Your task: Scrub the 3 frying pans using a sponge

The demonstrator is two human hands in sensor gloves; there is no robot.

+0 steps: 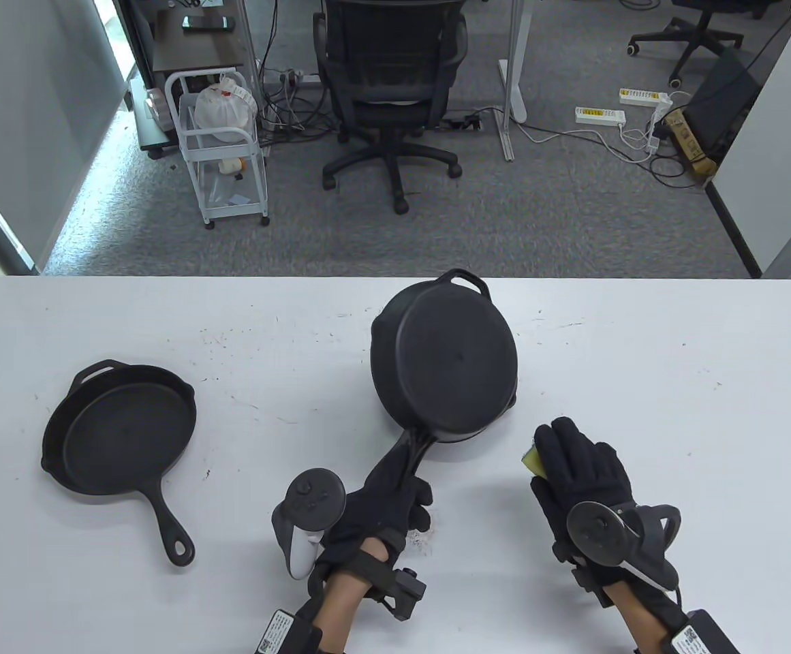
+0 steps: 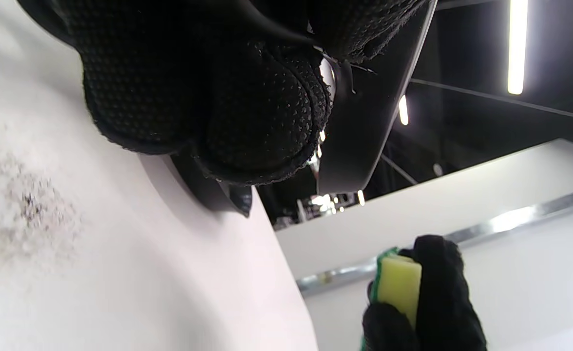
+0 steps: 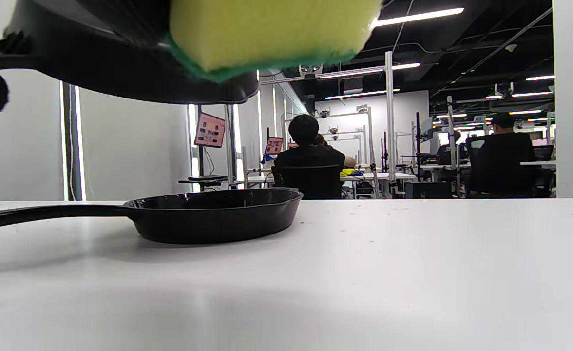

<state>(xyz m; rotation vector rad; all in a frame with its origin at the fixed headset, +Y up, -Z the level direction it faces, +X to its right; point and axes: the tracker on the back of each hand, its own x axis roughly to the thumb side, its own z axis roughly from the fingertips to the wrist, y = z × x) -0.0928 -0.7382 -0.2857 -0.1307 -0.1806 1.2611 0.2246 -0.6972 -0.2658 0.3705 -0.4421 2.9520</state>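
Observation:
My left hand (image 1: pixel 402 494) grips the handle of a deep black pan (image 1: pixel 446 361) and holds it tilted off the table, underside toward the table camera. In the left wrist view my gloved fingers (image 2: pixel 247 112) wrap that handle below the pan (image 2: pixel 369 122). My right hand (image 1: pixel 565 463) holds a yellow sponge with a green scrub side (image 1: pixel 533 463) just right of the pan, apart from it. The right wrist view has the sponge (image 3: pixel 272 34) up close, the raised pan (image 3: pixel 121 73) behind it. A shallow black pan (image 1: pixel 119 426) lies upright at the left. A third pan is not plainly visible.
The white table (image 1: pixel 674 409) carries scattered dark specks, thickest near my left wrist (image 2: pixel 28 204). Beyond the far edge are an office chair (image 1: pixel 392 88) and a white wire cart (image 1: pixel 221 146). People sit at desks in the distance (image 3: pixel 311 156).

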